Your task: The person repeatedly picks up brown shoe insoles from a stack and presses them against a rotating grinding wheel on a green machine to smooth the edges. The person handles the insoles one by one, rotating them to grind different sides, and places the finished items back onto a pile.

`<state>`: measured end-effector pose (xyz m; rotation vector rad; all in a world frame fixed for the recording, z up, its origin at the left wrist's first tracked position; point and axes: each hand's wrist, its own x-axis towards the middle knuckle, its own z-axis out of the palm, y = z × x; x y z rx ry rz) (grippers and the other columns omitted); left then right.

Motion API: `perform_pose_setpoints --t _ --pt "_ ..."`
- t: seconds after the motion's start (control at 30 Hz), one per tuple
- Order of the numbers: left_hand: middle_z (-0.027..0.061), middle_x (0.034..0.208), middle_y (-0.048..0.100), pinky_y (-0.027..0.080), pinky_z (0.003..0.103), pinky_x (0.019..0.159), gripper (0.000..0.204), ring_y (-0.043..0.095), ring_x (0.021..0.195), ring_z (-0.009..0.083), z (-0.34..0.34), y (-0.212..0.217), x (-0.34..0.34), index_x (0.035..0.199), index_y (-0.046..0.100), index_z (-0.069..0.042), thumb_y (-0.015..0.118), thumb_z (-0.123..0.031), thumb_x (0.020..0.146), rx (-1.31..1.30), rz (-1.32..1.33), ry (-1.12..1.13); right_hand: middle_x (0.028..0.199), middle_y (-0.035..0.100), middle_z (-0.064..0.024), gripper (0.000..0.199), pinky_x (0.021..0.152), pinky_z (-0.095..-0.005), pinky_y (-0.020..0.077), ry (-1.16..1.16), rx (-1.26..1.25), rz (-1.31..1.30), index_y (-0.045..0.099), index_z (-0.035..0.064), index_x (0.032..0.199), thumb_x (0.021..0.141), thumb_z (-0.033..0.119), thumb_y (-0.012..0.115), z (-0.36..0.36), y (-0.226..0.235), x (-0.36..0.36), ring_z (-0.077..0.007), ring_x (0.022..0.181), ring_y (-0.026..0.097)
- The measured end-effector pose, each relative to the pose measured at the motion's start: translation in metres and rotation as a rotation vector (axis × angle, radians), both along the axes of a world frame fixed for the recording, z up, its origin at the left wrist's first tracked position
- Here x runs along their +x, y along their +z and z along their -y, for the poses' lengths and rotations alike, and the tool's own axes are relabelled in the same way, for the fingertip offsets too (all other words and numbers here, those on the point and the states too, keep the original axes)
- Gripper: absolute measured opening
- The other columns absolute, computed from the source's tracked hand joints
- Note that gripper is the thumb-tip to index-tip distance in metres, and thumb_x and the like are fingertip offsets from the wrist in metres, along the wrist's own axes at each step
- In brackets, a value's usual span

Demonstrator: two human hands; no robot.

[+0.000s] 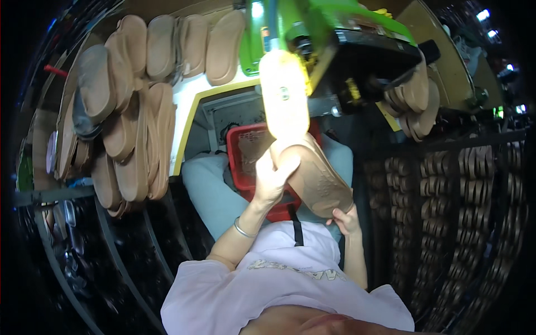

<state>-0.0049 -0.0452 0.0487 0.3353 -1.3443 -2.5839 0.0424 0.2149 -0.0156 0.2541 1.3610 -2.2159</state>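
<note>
A tan shoe sole (pixel 319 177) is held at a slant over my lap, between both hands. My left hand (pixel 272 180) is closed on its upper left edge, the thumb lying across its face. At the lower right end, my right hand (pixel 345 220) pinches the sole between thumb and fingers. Another tan edge shows behind the upper end; I cannot tell whether it is a second sole. Just above hangs a glowing lamp (pixel 285 95), its glare washing out the sole's top. Below my left hand, a red plastic basket (pixel 233 177) stands between my knees.
Stacks of tan soles (pixel 134 162) crowd the table at left, with a row of soles (pixel 224 50) farther back. A green machine (pixel 357 22) with a black housing stands at the back right, beside more soles (pixel 416 106). Racks of soles (pixel 435 195) fill the right side.
</note>
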Motion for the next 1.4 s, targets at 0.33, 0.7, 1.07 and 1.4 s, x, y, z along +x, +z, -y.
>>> perform_pose_setpoints --t 0.33,0.7,1.07,1.4 --pt "0.0062 0.094 0.067 0.048 0.025 0.077 0.023 0.060 0.083 0.0110 -0.003 0.012 -0.041 0.105 0.066 0.004 0.061 -0.009 0.088 -0.421 -0.052 -0.037 0.111 0.063 -0.0123 0.047 0.086 -0.0338 0.0509 -0.080 0.099 -0.104 0.057 -0.0067 0.115 0.072 0.002 0.076 0.000 -0.002 0.023 -0.0202 0.099 0.062" --pt "0.0043 0.083 0.061 0.047 0.029 0.073 0.008 0.056 0.079 0.0124 0.004 0.000 -0.022 0.089 0.065 0.000 0.067 -0.006 0.084 -0.442 -0.029 0.007 0.133 0.050 -0.0198 0.053 0.106 -0.0371 0.0355 -0.416 0.242 -0.614 0.041 -0.0093 0.131 0.085 0.009 0.059 -0.025 0.090 -0.115 -0.0264 0.120 0.051" --pt "0.0089 0.092 0.068 0.050 0.025 0.074 0.030 0.063 0.082 0.0115 0.028 0.025 -0.003 0.109 0.062 0.007 0.068 -0.007 0.083 -0.434 -0.046 0.150 0.110 0.059 -0.0089 0.030 0.089 -0.0311 0.0467 -0.289 0.053 -0.480 0.051 0.0013 0.118 0.090 0.009 0.055 0.034 0.109 -0.201 -0.0181 0.101 0.057" --pt "0.0100 0.101 0.066 0.047 0.025 0.083 0.031 0.061 0.091 0.0125 0.094 0.017 0.044 0.111 0.060 0.009 0.062 -0.009 0.087 -0.305 0.116 0.197 0.111 0.060 -0.0073 0.031 0.089 -0.0299 0.0452 -0.206 0.030 -0.491 0.055 0.0001 0.119 0.089 0.006 0.050 0.088 0.081 -0.162 -0.0160 0.099 0.058"
